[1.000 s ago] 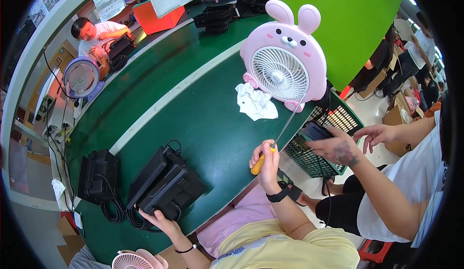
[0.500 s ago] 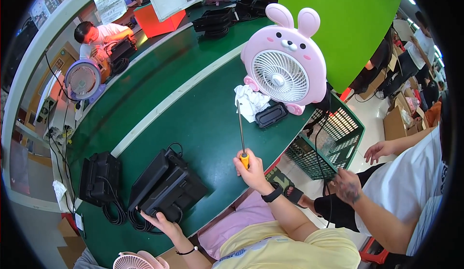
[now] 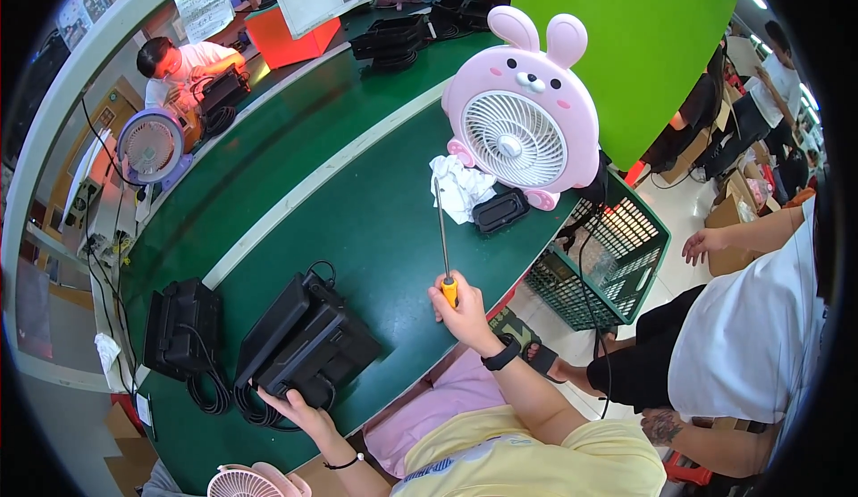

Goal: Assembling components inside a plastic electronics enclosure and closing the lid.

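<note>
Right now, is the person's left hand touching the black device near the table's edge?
Touching. The head view shows the left hand with fingers curled onto the lower edge of the black device; no gap shows between them.

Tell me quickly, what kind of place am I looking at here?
Probably an electronics assembly or repair line: long green workbench, black devices with coiled cables, another worker seated further along. The right hand holds a screwdriver; the left hand steadies a device.

An electronics assembly workshop. Long green desk [image 3: 357, 220] lines carry black devices [image 3: 308, 341] with cables (several workers seated along them); a green wire basket [image 3: 617, 265] stands beside the line.
</note>
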The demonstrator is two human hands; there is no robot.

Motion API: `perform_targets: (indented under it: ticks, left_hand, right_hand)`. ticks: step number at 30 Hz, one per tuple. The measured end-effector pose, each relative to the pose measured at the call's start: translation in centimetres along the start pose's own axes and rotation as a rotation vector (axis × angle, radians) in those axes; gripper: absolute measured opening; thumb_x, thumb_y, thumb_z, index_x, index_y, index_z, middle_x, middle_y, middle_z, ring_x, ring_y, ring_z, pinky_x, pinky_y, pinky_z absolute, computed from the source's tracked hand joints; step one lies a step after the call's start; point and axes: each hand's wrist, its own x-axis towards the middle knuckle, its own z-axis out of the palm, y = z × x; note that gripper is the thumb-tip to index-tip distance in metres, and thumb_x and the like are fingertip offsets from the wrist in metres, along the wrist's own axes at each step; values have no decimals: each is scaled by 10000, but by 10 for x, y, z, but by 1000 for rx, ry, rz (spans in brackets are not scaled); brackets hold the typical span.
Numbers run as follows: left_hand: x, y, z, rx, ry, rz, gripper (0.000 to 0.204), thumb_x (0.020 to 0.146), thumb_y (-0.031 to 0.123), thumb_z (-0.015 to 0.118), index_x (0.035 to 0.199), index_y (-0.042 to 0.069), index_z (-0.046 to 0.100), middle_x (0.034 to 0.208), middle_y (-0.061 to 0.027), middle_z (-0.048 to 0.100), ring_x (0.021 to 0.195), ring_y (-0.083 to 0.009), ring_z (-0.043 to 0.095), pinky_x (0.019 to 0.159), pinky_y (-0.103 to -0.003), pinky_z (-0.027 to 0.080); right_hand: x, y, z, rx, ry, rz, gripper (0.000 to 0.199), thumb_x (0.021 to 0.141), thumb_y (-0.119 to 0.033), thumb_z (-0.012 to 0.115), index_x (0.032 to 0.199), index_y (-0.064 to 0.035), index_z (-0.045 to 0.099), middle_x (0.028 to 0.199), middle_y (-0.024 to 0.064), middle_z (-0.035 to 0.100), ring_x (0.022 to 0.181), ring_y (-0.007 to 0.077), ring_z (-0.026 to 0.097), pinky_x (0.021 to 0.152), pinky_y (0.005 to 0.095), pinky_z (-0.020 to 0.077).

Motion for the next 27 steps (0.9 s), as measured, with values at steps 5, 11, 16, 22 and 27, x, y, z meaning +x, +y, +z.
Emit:
perform_targets:
  ticks: [5,11,16,22,27]
  left_hand:
    - [-1,3,0,-10,-9,-18,906,899,498,667,1552,73,206,1475,-139,339,1312,-284,402,1125,-411,319]
    - [0,2,0,4,-24,-10,916,896,519,663,1551,72,203,1477,-135,331,1312,-281,398,1120,-413,323]
    - [0,0,2,-4,-25,-25,914,892,512,668,1548,72,209,1470,-135,338,1311,-282,398,1120,-412,322]
    - [1,3,0,8,-7,-26,914,887,514,672,1549,82,214,1467,-135,342,1309,-284,400,1118,-409,326]
    - [1,0,-1,12,-8,-21,927,874,528,680,1547,89,219,1465,-137,350,1310,-289,404,1117,-408,334]
  right_hand:
    - [0,0,0,-7,-4,7,142,961,-143,629,939,-40,534,650,22,569,540,89,577,510,245,466]
    - [1,-1,0,-12,-4,4,150,959,-150,633,942,-37,535,647,25,572,540,92,586,512,245,469]
    - [0,-3,-3,-38,-4,19,111,956,-94,610,933,-31,522,661,13,569,553,74,560,517,229,466]
    - [0,-2,-1,-13,-19,19,114,959,-96,608,931,-30,520,666,13,570,553,73,559,516,228,465]
    - [0,-2,-2,-18,-22,19,116,960,-98,608,930,-29,519,667,13,570,558,72,558,518,228,467]
